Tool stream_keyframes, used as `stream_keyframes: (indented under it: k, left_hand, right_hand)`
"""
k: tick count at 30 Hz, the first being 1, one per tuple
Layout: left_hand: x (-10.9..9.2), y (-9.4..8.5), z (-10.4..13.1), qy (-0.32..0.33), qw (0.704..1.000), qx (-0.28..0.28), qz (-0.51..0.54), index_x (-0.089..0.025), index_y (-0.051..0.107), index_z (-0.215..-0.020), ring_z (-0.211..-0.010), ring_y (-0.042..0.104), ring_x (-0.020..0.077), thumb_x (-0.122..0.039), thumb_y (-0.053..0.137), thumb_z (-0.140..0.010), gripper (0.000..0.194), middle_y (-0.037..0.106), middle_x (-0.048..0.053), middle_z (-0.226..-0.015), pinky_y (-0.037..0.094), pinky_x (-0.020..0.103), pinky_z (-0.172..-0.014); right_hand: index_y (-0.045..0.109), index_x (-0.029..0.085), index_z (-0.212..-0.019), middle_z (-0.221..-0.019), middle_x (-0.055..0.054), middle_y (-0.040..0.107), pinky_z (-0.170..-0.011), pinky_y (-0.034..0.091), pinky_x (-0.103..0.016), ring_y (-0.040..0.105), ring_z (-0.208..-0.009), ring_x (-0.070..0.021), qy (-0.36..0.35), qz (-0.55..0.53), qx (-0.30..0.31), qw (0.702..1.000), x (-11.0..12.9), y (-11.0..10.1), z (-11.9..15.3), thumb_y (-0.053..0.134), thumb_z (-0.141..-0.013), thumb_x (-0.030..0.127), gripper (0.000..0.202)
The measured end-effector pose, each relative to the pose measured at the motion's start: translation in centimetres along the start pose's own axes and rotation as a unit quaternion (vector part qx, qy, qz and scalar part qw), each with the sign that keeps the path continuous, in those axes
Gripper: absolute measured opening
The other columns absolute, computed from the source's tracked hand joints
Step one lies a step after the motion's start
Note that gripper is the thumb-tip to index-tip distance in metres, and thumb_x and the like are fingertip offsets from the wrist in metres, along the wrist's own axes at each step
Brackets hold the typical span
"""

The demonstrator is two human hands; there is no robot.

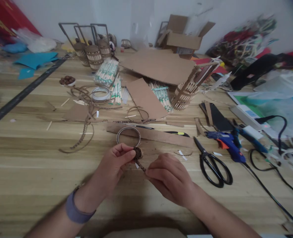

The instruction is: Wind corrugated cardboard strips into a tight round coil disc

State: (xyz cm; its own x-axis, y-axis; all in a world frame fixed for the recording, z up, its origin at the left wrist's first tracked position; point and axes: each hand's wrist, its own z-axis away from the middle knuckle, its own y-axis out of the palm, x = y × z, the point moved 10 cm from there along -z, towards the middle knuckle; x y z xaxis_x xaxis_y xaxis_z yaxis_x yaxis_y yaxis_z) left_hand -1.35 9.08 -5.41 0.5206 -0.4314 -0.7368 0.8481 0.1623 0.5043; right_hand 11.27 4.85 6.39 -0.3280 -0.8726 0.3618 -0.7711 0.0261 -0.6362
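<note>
My left hand (118, 162) pinches a small dark brown coil (137, 153) between thumb and fingers. From the coil a short braided brown strip (142, 168) runs toward my right hand (170, 180), whose fingers are closed on its end. Just behind the coil lies a pale ring (117, 137), partly over a narrow cardboard strip (158, 135). To the right of my right hand rest black-handled scissors (212, 165), and beyond them a blue glue gun (227, 143). More braided brown strip (84, 132) lies in loose loops at the left.
Small lantern-like baskets with handles (94, 54) stand at the back left. A stick-built basket (183, 96) stands by a large cardboard sheet (158, 64). Bundled sticks (106, 72) and a bowl of brown beads (67, 80) sit nearby. A black cable (268, 195) crosses the right side.
</note>
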Motion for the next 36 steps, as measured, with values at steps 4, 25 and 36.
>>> stream_keyframes:
  k: [4,25,36]
  left_hand:
    - [-0.5,-0.2,-0.1,0.014,1.000,-0.002,-0.021,-0.017,0.069,-0.065,-0.062,0.065,0.0102,-0.030,0.095,-0.050,0.033,0.075,-0.002,-0.066,0.050,0.019,-0.062]
    - [-0.6,1.7,1.2,0.054,0.969,0.164,-0.176,-0.018,0.065,-0.070,-0.069,0.064,0.0112,-0.028,0.084,-0.072,0.021,0.075,-0.001,-0.078,0.049,0.022,-0.066]
    - [-2.5,3.2,2.4,0.173,0.915,0.201,-0.305,-0.018,0.065,-0.071,-0.074,0.064,0.0163,-0.025,0.075,-0.082,0.016,0.071,0.003,-0.079,0.048,0.028,-0.070]
  right_hand:
    - [0.062,0.017,-0.095,-0.080,-0.005,0.072,-0.066,0.051,-0.030,0.064,-0.069,-0.0160,-0.006,-0.016,-0.005,1.000,0.2,-0.4,0.1,0.058,-0.088,0.002,0.017]
    - [0.062,0.023,-0.093,-0.081,-0.002,0.070,-0.063,0.053,-0.025,0.069,-0.073,-0.0142,0.117,-0.079,0.005,0.990,-2.5,-1.1,-0.4,0.056,-0.097,0.014,0.012]
    - [0.061,0.021,-0.075,-0.073,0.001,0.067,-0.061,0.048,-0.023,0.063,-0.067,-0.0128,0.274,-0.190,0.074,0.940,-5.4,1.3,1.1,0.070,-0.091,0.037,0.024]
